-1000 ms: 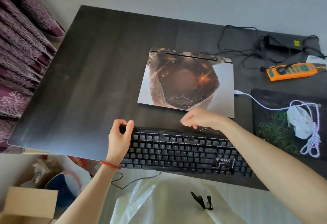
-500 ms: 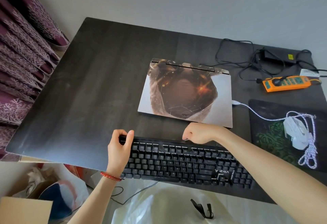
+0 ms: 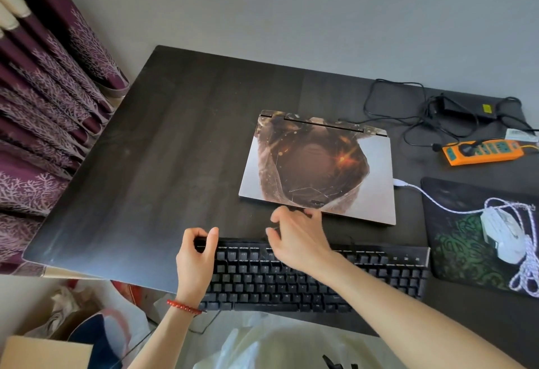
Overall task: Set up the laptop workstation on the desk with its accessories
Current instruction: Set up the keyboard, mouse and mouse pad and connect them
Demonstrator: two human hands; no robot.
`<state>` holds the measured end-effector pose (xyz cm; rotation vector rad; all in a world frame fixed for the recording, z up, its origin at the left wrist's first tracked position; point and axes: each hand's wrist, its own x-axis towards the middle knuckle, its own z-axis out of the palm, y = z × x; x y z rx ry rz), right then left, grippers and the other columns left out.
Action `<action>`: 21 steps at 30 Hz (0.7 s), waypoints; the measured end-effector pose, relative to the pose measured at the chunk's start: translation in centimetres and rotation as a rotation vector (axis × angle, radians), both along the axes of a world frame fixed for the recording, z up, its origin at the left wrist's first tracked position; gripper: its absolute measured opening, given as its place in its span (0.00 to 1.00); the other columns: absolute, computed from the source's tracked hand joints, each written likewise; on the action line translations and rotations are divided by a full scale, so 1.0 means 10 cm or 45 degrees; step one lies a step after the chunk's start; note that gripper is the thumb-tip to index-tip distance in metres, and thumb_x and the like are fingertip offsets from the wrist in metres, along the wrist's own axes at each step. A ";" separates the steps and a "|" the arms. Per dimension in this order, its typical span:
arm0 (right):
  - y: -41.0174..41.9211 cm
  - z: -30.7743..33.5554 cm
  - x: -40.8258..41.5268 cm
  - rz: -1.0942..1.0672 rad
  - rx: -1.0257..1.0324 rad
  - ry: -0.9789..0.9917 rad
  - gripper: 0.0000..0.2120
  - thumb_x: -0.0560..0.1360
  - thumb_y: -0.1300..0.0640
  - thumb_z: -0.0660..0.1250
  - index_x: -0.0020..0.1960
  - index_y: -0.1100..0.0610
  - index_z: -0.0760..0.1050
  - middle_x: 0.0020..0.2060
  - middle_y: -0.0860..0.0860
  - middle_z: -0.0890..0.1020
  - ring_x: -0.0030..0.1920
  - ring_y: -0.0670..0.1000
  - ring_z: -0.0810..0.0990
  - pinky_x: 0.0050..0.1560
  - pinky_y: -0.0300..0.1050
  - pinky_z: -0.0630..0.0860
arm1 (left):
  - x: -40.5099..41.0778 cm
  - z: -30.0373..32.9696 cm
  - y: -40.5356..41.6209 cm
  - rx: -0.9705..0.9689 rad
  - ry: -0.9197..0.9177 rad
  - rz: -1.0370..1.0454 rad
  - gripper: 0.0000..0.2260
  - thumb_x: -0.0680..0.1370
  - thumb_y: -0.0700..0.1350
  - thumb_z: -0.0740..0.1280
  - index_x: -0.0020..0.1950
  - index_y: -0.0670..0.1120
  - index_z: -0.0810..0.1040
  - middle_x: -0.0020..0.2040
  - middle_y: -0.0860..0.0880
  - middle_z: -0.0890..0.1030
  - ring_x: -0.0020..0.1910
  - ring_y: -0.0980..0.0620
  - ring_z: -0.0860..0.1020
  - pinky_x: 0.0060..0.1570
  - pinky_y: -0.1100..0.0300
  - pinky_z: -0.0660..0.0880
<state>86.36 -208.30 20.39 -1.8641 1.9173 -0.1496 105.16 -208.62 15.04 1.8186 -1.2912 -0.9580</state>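
Gripping the keyboard's [image 3: 320,275] far left corner, my left hand [image 3: 195,260] curls round its edge. My right hand [image 3: 297,237] hovers with loosely spread fingers, holding nothing, between keyboard and closed laptop [image 3: 318,164] mid-desk [image 3: 175,150]. The mouse [image 3: 500,234] sits on its pad [image 3: 455,223], right.

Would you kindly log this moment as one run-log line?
left hand: grips keyboard corner | right hand: open, over keyboard's far edge | laptop: closed | mouse: on pad
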 end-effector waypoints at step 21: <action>-0.09 -0.83 0.47 -0.057 -0.688 -0.005 0.19 0.62 0.69 0.62 0.50 0.55 0.74 0.40 0.52 0.78 0.40 0.49 0.73 0.41 0.40 0.68 | 0.22 -0.30 -0.46 0.559 0.248 -0.498 0.04 0.78 0.42 0.62 0.49 0.45 0.76 0.46 0.50 0.78 0.47 0.54 0.75 0.48 0.67 0.70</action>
